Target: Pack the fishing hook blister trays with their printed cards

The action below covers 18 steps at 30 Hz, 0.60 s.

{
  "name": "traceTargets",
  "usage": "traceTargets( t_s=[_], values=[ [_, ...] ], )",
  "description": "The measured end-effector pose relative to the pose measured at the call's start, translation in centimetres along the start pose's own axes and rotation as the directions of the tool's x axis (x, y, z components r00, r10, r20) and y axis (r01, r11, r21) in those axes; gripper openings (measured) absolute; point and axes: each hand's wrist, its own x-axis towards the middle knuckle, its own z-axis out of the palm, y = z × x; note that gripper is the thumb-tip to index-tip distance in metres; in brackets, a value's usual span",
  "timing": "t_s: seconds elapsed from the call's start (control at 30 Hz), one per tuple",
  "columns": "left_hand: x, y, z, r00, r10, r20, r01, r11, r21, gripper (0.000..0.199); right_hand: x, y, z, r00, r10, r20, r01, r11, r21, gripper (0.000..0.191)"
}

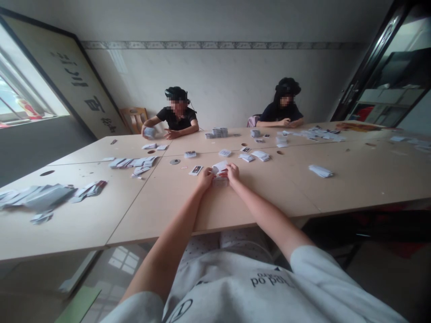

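Note:
My left hand [206, 178] and my right hand [233, 173] are close together over the table, fingers closed on a small white paper piece [220, 166] held between them. Whether it is one sheet or several is too small to tell. Just under my hands lies a pale, partly see-through item [220, 182], mostly covered by my fingers. Left of my left hand, a white card with a dark picture [195, 170] lies flat. Beyond my hands are a small stack of white cards [225, 153] and loose white stacks [261, 155].
The wooden table [151, 215] carries paper piles [37, 197] at left and another stack [321, 171] at right. Across it sit two people: one has a hand on a card stack [149, 132], the other holds both hands together. More stacks [217, 132] stand along the far edge.

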Motion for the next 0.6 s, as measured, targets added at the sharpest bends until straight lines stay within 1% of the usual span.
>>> traceTargets(
  t_s=[0.37,0.6],
  values=[
    [0.06,-0.16,0.03,1.000,0.003,0.008,-0.003,1.000,-0.013,0.031,-0.12,-0.29,-0.02,0.999,0.018,-0.040,-0.016,0.998,0.056,0.030],
    [0.07,-0.15,0.01,1.000,-0.007,0.016,0.007,1.000,0.007,0.030,-0.13,-0.48,-0.11,0.996,0.030,-0.079,-0.023,0.995,0.093,0.033]
  ],
)
